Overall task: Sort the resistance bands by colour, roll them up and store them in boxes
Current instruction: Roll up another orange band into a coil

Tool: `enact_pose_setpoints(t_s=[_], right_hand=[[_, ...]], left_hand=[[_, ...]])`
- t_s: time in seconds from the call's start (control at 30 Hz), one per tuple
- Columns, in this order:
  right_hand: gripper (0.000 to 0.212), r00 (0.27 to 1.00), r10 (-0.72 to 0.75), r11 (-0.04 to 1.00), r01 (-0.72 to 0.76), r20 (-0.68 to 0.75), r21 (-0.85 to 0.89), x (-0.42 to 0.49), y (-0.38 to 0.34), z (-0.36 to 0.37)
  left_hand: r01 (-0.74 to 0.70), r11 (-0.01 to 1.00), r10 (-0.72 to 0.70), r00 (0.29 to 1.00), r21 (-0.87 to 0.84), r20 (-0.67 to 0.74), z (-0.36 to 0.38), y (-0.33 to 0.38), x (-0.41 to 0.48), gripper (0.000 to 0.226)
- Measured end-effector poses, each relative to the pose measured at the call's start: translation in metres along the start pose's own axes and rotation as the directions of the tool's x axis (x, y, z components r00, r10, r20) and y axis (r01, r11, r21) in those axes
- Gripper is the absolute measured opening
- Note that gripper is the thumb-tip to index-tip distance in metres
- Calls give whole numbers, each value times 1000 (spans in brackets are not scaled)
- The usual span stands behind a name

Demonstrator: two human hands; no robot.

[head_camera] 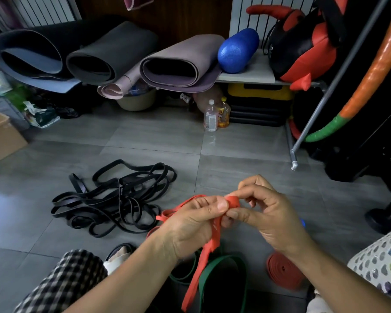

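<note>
Neighbouring red band (233,201), black bands (120,192), green band (226,259)

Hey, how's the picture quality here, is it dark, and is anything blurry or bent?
Head view: dim, darkest at the right edge. Head view: faint sheen on the floor at left. Head view: the wide lens leans the radiator ribs. Head view: left hand, right hand and red band fairly sharp, slight smear below the left wrist.

Four rolled mats (113,53); one blue foam roller (237,50); two bottles (210,116); one cardboard box (0,138); one rolled red band (282,271); one loose red band (203,263); black bands (113,199) tangled, number unclear.
</note>
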State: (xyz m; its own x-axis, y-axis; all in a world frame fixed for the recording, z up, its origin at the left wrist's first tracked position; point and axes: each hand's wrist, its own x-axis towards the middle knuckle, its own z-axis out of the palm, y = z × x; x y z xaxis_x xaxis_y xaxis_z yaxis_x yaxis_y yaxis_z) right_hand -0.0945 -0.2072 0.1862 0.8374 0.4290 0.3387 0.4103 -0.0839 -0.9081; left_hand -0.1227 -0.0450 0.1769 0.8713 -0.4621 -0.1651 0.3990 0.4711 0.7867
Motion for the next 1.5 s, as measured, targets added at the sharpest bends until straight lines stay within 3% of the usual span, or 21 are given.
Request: enact_pose_setpoints(t_s=[0.1, 0.2, 0.27, 0.33, 0.5, 0.57, 0.77, 0.97, 1.03, 1.1, 1.2, 1.3, 1.5], right_hand=[[40, 992, -43, 939, 80, 118, -335, 2, -7, -10], [24, 965, -121, 729, 246, 234, -639, 0, -14, -12], [19, 949, -159, 599, 313, 273, -737, -3, -15, -10], [18, 951, -161, 585, 307, 264, -751, -2, -14, -9], [21, 987, -101, 874, 147, 124, -463, 3, -15, -22], [20, 994, -83, 932, 103, 71, -349, 3, -14, -22], [31, 997, -17, 999, 15, -74, -31, -2, -10, -6], [36, 983, 157, 941, -119, -98, 317, -7, -1, 11], [33, 983, 147, 941, -106, -107, 322, -7, -1, 14], [32, 991, 91, 967, -65, -98, 246, -4, -4, 11], [45, 999, 43, 998, -43, 9, -47, 2, -7, -1], [41, 987, -3, 894, 74, 160, -441, 2, -12, -8], [25, 979, 39, 744, 107, 202, -660, 4, -21, -12]], left_hand=[[58, 982, -32, 989, 180, -144, -1, 9, -1, 16], [142, 932, -63, 970, 335, -236, 4, 15, -3, 15], [160, 906, -56, 963, 392, -264, 5, 14, -3, 27], [138, 908, -27, 962, 396, -273, 6, 13, -2, 27], [71, 959, -29, 988, 273, -153, -3, 16, -2, 20], [48, 968, -24, 995, 246, -101, -7, 15, -1, 23], [31, 999, -30, 999, -34, 17, 0, -3, 4, 60], [-13, 994, 18, 999, -106, 45, 4, -5, 2, 40], [-29, 999, 31, 999, -44, 44, 3, -2, 0, 36], [-25, 1000, 24, 999, 20, 40, 2, 3, -2, 35], [53, 990, -36, 991, 131, -126, 2, 13, -3, 42], [141, 953, -72, 965, 267, -251, 7, 14, -2, 23], [164, 916, -48, 951, 367, -305, 11, 10, 4, 19]])
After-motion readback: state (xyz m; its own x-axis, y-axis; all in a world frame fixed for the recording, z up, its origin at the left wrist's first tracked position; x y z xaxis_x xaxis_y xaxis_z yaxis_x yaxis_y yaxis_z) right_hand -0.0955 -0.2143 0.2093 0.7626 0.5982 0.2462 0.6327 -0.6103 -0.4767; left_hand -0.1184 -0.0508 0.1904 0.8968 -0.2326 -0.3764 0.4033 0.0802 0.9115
